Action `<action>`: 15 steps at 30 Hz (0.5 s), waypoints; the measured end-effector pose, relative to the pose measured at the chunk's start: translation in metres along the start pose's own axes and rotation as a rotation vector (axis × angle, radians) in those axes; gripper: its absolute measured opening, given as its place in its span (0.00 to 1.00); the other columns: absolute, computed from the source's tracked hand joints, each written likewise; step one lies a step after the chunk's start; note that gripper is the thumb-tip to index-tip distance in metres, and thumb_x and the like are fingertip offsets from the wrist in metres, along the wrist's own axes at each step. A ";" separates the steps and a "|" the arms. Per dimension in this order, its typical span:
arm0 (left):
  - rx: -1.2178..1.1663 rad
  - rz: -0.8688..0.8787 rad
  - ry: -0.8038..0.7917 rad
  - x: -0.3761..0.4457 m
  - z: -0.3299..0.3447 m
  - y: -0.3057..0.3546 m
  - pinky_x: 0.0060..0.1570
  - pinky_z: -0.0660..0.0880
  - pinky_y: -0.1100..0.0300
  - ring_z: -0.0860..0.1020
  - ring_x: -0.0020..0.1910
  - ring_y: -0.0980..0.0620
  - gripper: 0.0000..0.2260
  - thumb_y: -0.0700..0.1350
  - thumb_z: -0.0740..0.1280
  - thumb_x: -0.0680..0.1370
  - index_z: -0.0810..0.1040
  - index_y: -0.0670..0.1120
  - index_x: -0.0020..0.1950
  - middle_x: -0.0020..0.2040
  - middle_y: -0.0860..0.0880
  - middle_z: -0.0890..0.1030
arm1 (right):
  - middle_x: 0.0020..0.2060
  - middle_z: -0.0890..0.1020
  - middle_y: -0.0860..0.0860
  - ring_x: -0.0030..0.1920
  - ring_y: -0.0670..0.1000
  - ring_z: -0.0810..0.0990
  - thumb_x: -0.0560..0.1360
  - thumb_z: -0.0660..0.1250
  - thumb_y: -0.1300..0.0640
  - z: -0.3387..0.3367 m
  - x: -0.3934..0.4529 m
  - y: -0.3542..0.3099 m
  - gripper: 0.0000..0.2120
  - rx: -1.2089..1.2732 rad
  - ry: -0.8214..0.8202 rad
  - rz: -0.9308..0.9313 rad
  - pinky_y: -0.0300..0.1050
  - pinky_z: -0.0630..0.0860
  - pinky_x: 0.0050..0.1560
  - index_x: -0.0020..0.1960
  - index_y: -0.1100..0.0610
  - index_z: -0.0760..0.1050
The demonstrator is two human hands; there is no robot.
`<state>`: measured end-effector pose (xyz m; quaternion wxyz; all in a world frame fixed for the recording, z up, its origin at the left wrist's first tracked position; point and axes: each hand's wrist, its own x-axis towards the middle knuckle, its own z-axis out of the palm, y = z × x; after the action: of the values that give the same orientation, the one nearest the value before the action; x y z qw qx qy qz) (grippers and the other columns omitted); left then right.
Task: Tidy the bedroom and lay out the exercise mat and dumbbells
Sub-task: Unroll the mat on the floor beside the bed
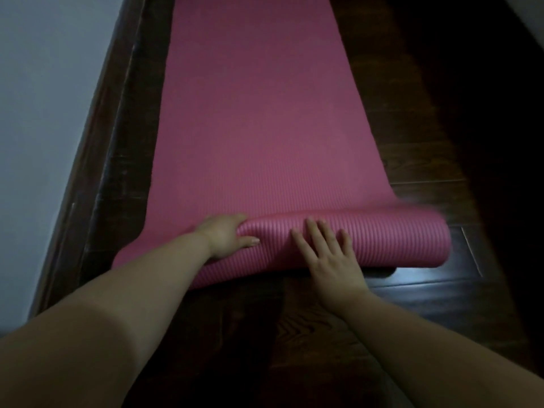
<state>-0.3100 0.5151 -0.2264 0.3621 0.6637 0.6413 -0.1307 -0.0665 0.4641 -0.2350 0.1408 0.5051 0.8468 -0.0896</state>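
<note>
Floor (426, 160): dark brown wooden boards with visible grain, filling most of the view and running away from the person; the right side falls into deep shadow.
Wall (44, 98): pale grey-white, along the left edge, meeting the floor at a dark wooden skirting board (97, 160).
Exercise mat (259, 113): pink, finely ribbed foam, lying on the floor near the left wall. Its flat, unrolled length stretches away from the person to the top of the view. The near end is rolled into a thick tube (382, 240) that lies across the floor in front of the person, its right end jutting past the flat part's right edge.
Arms: two bare forearms reach in from the bottom corners toward the roll.
Left hand (226, 235): at the left part of the roll, wrapped over it; the fingers curl over the top and far side, and the thumb lies along the near face, so the hand grips the rolled mat.
Right hand (329, 254): near the middle of the roll, palm down, fingers straight and spread apart, pressing flat on the near upper face of the tube.
Light: dim, with a soft pale reflection on the boards just right of the roll.
</note>
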 end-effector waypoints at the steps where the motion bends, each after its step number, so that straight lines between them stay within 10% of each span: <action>1: -0.001 -0.003 0.012 -0.002 0.003 0.001 0.61 0.69 0.52 0.73 0.61 0.43 0.29 0.66 0.60 0.74 0.66 0.50 0.70 0.64 0.45 0.75 | 0.76 0.35 0.56 0.75 0.60 0.36 0.76 0.57 0.55 0.002 0.002 0.001 0.43 -0.020 0.005 0.005 0.62 0.37 0.71 0.70 0.49 0.23; 6: 0.145 0.009 0.226 -0.015 0.004 0.006 0.71 0.55 0.44 0.73 0.62 0.46 0.27 0.65 0.56 0.77 0.63 0.51 0.71 0.63 0.48 0.75 | 0.77 0.44 0.56 0.77 0.58 0.43 0.77 0.57 0.54 0.003 0.030 0.011 0.38 -0.072 0.070 -0.010 0.62 0.41 0.72 0.76 0.51 0.35; 15: 0.354 0.084 0.462 -0.059 0.030 0.030 0.66 0.58 0.48 0.65 0.65 0.45 0.26 0.60 0.53 0.79 0.62 0.47 0.72 0.67 0.45 0.67 | 0.60 0.78 0.50 0.61 0.54 0.74 0.73 0.61 0.57 -0.031 0.035 0.016 0.22 0.159 0.054 0.057 0.50 0.62 0.68 0.67 0.47 0.69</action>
<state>-0.2807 0.4537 -0.2010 0.0902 0.7547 0.6460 -0.0712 -0.0727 0.5101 -0.2177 0.0800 0.5409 0.8257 -0.1386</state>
